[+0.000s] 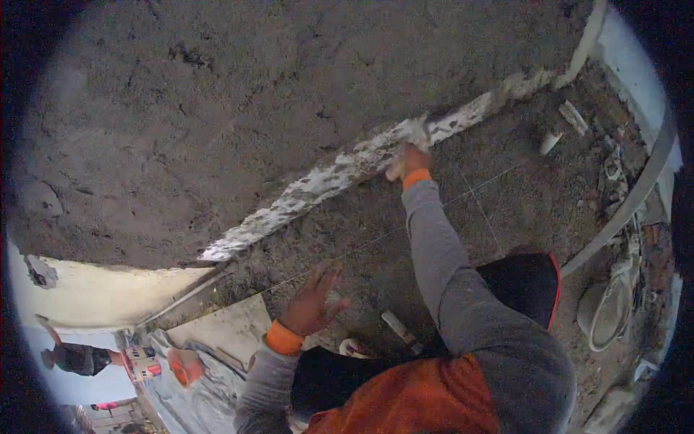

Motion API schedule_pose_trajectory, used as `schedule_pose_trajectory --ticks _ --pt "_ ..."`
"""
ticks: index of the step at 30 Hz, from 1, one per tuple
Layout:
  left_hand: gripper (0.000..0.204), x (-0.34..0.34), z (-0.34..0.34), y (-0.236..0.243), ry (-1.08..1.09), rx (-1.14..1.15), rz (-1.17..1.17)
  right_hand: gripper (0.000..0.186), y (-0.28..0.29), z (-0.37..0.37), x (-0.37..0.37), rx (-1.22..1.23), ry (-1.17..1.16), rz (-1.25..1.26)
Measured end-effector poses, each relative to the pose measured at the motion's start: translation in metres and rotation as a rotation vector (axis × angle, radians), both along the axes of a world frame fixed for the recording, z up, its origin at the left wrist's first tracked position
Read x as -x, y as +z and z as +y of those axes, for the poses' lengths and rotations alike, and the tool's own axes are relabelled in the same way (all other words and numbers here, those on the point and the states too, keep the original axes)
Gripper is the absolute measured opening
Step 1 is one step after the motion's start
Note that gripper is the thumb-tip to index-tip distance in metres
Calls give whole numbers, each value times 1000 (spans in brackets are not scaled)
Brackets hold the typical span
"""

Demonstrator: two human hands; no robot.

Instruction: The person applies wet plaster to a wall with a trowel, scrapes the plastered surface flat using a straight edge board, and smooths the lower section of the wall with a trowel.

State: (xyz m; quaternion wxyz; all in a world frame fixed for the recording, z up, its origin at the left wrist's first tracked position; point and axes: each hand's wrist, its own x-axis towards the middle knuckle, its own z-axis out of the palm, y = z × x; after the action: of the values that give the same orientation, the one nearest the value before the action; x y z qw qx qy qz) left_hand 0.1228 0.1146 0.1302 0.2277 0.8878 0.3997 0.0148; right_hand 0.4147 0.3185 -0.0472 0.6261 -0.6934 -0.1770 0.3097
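Note:
My right hand point(412, 159) reaches forward to a white, rough strip point(311, 189) along the foot of a wall coated in grey mortar point(217, 108). Its fingers are closed at the strip, around something pale and blurred that I cannot make out. Lower and to the left, my left hand point(312, 302) hangs above the dirty floor with its fingers apart. A greyish patch shows by its palm; whether that is mortar stuck to the skin is unclear. Both wrists have orange cuffs below grey sleeves.
Two short pale pieces point(551, 142) lie on the floor at the far right. A grey curved band point(636, 199) and a whitish bucket point(606, 322) are at the right. Left: an orange bucket point(186, 367), plastic sheeting point(163, 394) and another person point(81, 359).

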Motion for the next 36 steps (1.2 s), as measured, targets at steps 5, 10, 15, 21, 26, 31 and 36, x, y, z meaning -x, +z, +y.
schedule_pose_trajectory --ticks 5,10,15,21,26,31,36 --pt "65 -3 -1 4 12 -2 169 40 -3 -5 -5 -208 -246 37" --pt "63 -3 1 4 -18 -14 19 38 -12 -7 -6 -109 -39 -58" --pt "62 -4 0 -1 -24 -22 13 42 -25 -4 -7 -5 116 -9" --pt "64 4 4 -9 10 34 55 47 -35 -10 8 10 281 132" --pt "71 10 34 -29 129 186 89 52 -14 -41 61 -237 -19 367" --pt "74 16 115 -86 607 109 -122 54 79 -50 84 -421 3 -448" --pt "91 11 189 -148 917 -71 -302 43 150 -86 105 -602 414 41"
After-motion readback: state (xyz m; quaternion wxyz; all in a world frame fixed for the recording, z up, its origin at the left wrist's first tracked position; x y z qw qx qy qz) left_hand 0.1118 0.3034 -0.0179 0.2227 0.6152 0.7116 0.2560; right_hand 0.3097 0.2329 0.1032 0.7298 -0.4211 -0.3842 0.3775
